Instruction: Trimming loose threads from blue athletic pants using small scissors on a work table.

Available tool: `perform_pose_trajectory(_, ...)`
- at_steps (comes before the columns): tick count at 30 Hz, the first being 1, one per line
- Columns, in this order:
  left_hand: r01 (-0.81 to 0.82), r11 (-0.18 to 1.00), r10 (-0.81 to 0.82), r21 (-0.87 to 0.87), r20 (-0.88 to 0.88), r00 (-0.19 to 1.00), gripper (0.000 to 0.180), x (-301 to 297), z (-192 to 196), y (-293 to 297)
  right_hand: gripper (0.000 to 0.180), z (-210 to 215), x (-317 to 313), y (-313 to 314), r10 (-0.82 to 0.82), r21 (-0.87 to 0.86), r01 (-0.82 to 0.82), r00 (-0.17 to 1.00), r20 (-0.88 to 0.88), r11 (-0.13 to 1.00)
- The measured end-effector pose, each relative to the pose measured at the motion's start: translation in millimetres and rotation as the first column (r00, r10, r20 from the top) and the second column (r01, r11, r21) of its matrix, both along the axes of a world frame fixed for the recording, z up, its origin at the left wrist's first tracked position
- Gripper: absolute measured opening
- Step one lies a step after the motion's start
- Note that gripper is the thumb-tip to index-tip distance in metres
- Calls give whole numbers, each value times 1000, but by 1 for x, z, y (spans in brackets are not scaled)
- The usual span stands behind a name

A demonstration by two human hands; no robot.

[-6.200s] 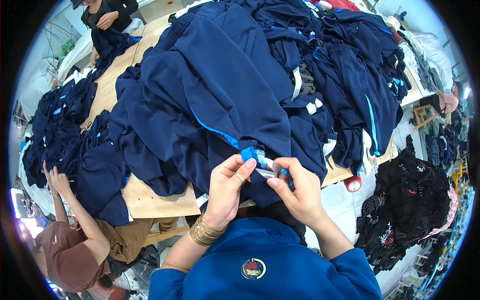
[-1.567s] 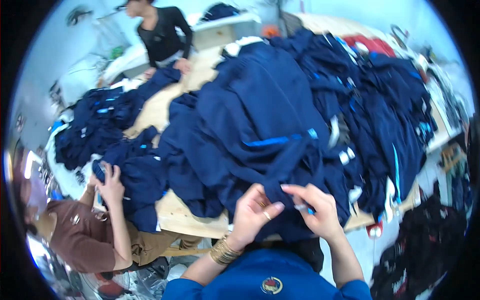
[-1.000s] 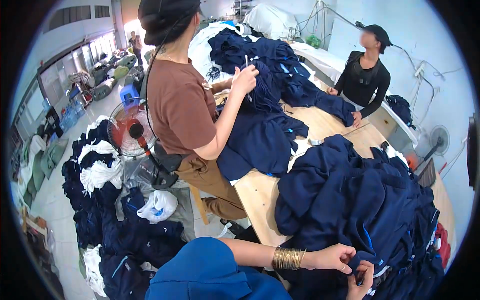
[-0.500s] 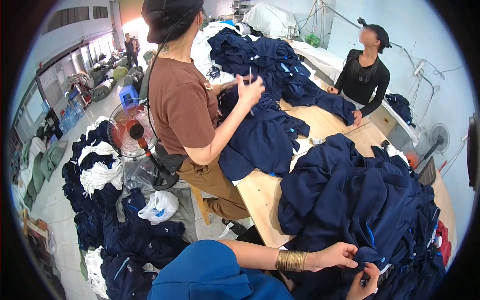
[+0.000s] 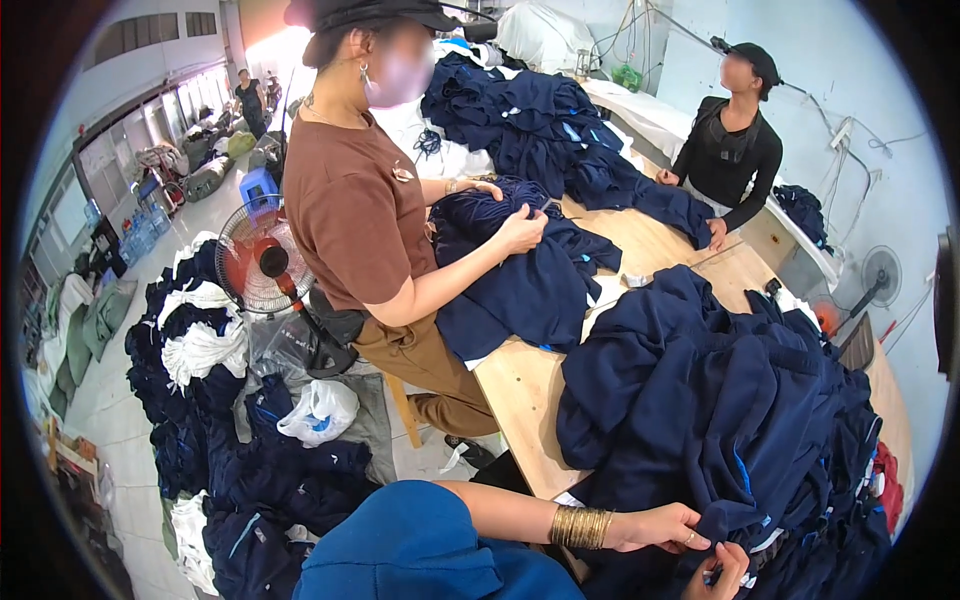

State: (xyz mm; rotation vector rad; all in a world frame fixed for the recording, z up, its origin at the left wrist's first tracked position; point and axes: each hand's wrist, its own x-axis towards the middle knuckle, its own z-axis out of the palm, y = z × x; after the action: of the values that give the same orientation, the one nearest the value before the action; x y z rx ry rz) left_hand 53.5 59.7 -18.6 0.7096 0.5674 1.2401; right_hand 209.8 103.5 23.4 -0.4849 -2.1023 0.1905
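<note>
A large navy garment lies heaped over the near end of the wooden table and hangs down toward me. My left hand, with gold bangles on its wrist, pinches a fold of its cloth between thumb and fingers. Close beside it at the lower edge is my right hand, its fingers curled in on dark navy cloth; part of that grip is hidden. A narrow bright blue strip runs along the garment just above my hands.
Across the wooden table, a co-worker in brown handles a bundle of dark cords. Another person in black stands at the far right side. Navy clothes pile up behind. A floor fan and clothes heaps lie left.
My hands have moved slightly down, and the bunched cloth between them has dropped flatter. The co-worker in brown has turned the head rightward and lowered both hands to the cords.
</note>
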Motion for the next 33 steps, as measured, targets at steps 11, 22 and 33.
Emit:
perform_pose_trajectory(11, -30, 999, 29, -18, -72, 997, 19, 0, -21, -8, 12, 3, -1, -16, 38, -341, -26, 999, 30, 940)
perform_pose_trajectory(22, -109, 992, 107, -64, -35, 994, 12, 6, -8, -13, 17, -16, 3, -21, -21, -175, 22, 1000, 10, 984)
perform_pose_trajectory(33, -265, 947, 297, 179, -180, 938, 23, 23, -5, -21, 18, -23, -7, -35, -232, -448, 140, 960, -158, 883)
